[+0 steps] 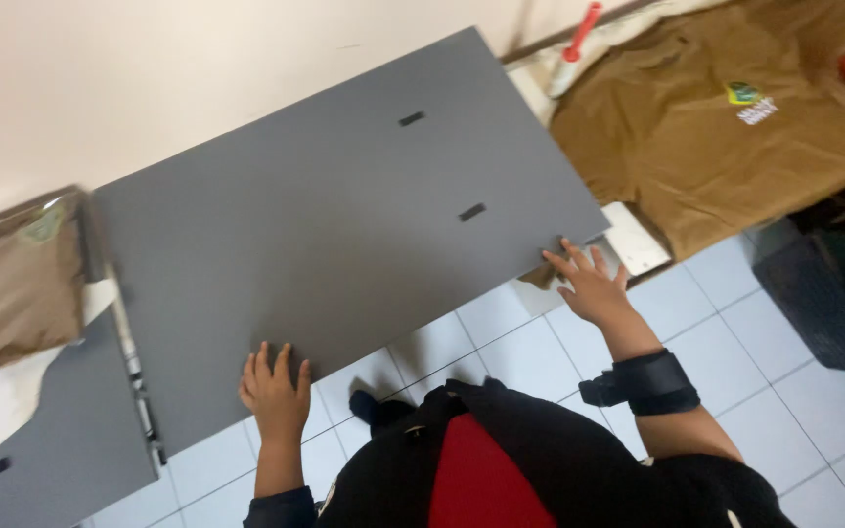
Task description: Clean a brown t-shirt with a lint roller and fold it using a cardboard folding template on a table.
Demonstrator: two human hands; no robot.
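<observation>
Two hands rest on the near long edge of a large grey panel, apparently steadying it. Left hand lies open, fingers flat on the panel face; right hand, fingers spread, touches the panel's near right corner. Panel is tilted above a white tiled floor, two small dark slots in its face. A second grey panel sits at lower left. A brown shirt lies beyond; cream wall behind.
</observation>
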